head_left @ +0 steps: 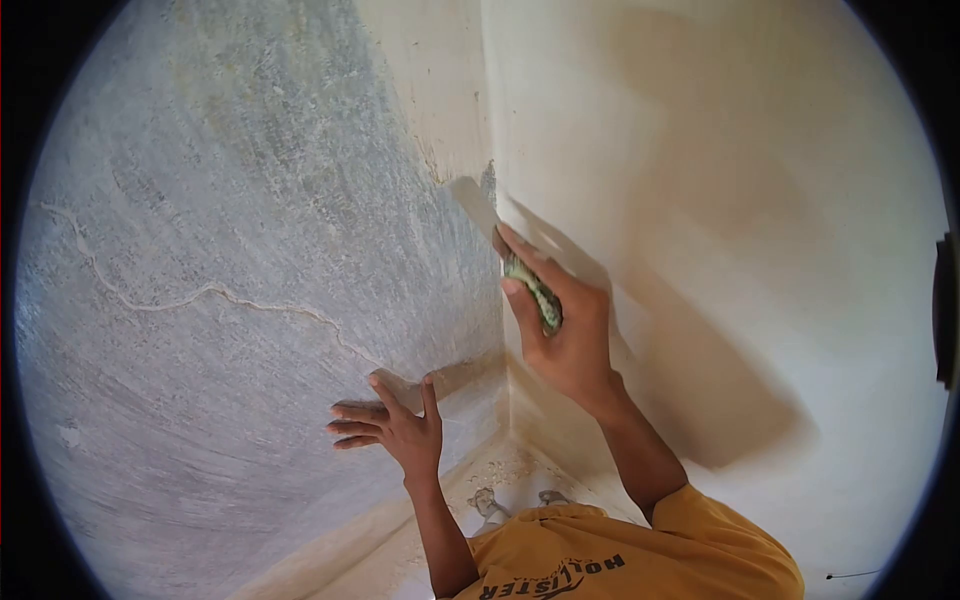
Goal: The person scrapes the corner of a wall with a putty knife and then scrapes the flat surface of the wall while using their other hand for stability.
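In the head view, my right hand is closed round the green handle of a scraper. Its flat blade lies against the wall beside the corner, at the lower edge of a strip of cream coating. My left hand is open, fingers spread, at the scraped grey wall lower down; it holds nothing. A pale, wavy crack line runs across that grey wall to just above my left fingers.
A smooth cream wall meets the grey one at the corner, with my shadow on it. Crumbs of debris lie on the floor by my feet. A dark object shows at the right edge.
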`<state>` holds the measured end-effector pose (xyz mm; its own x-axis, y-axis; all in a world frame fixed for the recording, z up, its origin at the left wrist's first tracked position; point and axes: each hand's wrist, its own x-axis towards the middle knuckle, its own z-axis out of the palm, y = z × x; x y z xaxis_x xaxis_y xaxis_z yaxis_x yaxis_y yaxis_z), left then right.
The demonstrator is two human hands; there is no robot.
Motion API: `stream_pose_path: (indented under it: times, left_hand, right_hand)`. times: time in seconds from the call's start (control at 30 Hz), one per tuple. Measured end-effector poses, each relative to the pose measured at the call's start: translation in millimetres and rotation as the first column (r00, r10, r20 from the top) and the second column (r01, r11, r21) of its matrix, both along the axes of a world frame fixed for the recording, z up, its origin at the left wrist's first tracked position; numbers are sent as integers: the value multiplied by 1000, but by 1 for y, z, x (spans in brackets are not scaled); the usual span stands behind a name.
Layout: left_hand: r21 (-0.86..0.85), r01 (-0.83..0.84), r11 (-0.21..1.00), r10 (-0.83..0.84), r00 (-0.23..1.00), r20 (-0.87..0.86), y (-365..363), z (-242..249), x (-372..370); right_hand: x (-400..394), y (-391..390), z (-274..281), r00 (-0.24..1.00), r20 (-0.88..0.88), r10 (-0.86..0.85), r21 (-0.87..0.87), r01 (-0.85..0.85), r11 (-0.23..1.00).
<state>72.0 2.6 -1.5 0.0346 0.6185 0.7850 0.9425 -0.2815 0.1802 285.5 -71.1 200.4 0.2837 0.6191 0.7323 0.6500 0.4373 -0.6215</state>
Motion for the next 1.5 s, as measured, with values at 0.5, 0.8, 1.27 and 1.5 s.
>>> stream_pose_path:
  times: [0.5,0.8,1.27,1.5]
  left_hand:
    - [-1,-19,1000,19,1000,-17,3,5,0]
    - [-7,-50,999,50,998,-49,2,2,0]
    - [-8,-26,1000,26,999,-30,1,2,1]
    - [7,-4,1000,4,1000,-5,3,-1,2]
  right_hand:
    - [-4,7,-19,998,-55,36,72,-32,997]
    - [-4,8,-13,999,-42,24,81,-20,997]
    - [-4,3,-5,999,-52,-11,12,12,1000]
    - [-5,-2,-4,993,-111,-29,-101,18,995]
